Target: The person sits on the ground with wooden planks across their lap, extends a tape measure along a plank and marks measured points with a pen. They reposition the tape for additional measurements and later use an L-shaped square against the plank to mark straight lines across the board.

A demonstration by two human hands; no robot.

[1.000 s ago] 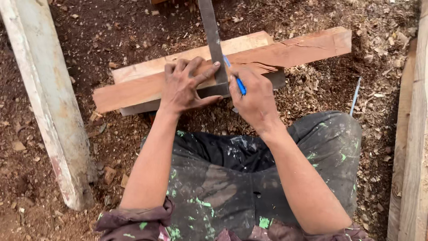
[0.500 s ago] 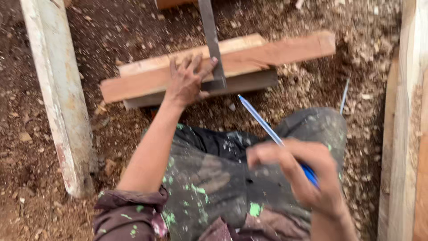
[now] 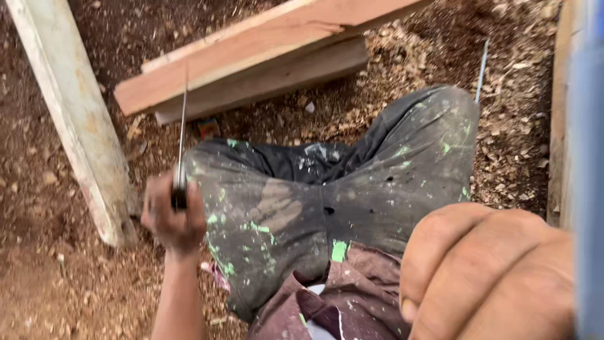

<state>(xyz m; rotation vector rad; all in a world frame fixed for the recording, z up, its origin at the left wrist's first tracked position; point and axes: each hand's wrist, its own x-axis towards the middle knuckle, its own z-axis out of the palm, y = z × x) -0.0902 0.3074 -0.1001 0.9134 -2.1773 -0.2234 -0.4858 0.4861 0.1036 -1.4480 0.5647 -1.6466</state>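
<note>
Reddish, rough-sawn wooden planks lie stacked on ground covered in wood chips. Left hand is clamped around the dark grip of a thin, flat metal blade held edge-on, tip reaching the planks. Right hand is curled shut, close to the camera, beside a blurred blue object.

Dirt ground strewn with wood chips; two stacked reddish boards, pale plank lying on it.
</note>
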